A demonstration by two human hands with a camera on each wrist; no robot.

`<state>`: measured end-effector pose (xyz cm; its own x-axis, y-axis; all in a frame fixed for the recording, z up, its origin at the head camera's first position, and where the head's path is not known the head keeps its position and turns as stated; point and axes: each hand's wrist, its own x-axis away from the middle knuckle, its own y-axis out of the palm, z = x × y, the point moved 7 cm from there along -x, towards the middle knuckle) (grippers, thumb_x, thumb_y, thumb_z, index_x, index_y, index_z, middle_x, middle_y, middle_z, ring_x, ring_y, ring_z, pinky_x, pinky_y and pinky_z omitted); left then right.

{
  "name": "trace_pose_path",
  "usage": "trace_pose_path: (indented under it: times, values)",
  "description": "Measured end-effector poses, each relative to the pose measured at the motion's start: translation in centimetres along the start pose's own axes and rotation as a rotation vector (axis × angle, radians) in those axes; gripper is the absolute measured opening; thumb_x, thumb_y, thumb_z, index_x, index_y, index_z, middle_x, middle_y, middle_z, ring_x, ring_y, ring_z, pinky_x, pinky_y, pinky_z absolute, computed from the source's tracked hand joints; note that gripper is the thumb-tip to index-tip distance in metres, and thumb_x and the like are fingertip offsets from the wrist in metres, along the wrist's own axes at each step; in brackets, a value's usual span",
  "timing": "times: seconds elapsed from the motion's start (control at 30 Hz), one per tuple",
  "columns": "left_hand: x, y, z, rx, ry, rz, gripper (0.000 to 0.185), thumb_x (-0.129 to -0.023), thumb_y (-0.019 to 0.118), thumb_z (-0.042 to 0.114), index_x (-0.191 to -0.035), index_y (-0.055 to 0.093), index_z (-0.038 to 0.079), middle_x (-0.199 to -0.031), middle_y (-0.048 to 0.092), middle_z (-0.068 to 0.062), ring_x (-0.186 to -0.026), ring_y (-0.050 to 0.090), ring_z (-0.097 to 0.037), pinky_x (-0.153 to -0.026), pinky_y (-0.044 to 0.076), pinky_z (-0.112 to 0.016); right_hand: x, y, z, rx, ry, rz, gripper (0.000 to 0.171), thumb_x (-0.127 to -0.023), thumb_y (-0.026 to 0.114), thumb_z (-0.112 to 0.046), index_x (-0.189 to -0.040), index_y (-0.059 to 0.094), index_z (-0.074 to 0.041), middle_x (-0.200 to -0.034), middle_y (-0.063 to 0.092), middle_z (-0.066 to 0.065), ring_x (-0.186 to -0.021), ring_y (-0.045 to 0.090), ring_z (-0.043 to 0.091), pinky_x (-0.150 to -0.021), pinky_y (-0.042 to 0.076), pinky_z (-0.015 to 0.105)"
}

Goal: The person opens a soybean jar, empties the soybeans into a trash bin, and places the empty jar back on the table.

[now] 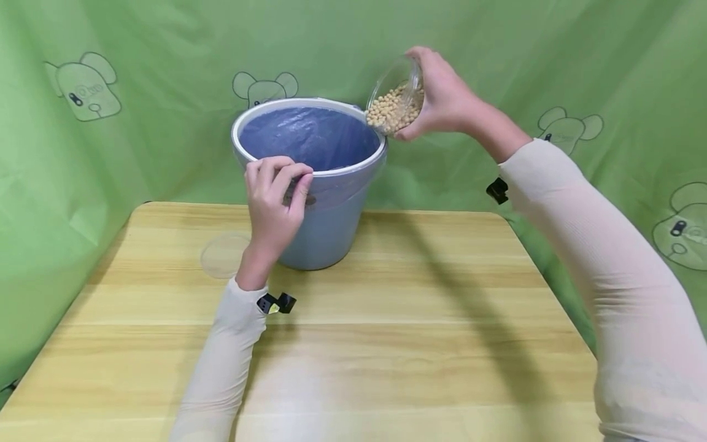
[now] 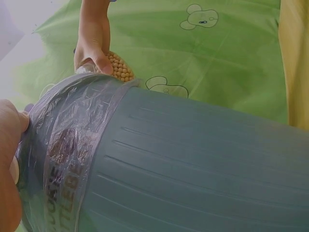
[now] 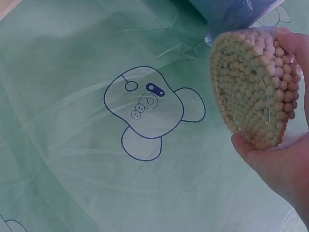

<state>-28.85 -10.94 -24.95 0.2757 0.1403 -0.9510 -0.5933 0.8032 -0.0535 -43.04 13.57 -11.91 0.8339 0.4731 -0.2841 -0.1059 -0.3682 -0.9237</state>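
A blue-grey trash bin with a white rim and a clear plastic liner stands upright at the table's far edge. At its near rim, my left hand grips the edge, fingers bent over the top. Beyond the bin's right side, my right hand holds a clear round container tipped on its side, mouth toward the bin. Many pale round beans, probably soybeans, lie in its lower half, close by the bin's right rim. In the right wrist view, thumb and fingers span the container's wall, and beans show through its base.
The wooden table spreads out in front of the bin. A clear round lid lies left of the bin, partly behind my left wrist. A green curtain with cartoon animal heads hangs behind and along both sides.
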Motion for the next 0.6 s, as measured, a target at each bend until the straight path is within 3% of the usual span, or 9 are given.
trace_pose_path:
  times: [0.6]
  values:
    - [0.16,0.41,-0.23,-0.018,0.009,-0.012,0.014,-0.097,0.069,0.018,-0.095,0.074,0.005,-0.097,0.065,-0.014,-0.094,0.049,-0.036,-0.092,0.039,-0.048,-0.11,0.23,-0.42,0.099,0.002,-0.040,0.133,-0.058,0.098,-0.021,-0.159,0.013,-0.002,-0.151,0.034,0.029,-0.139,0.035,0.042,-0.118,0.035,0.059]
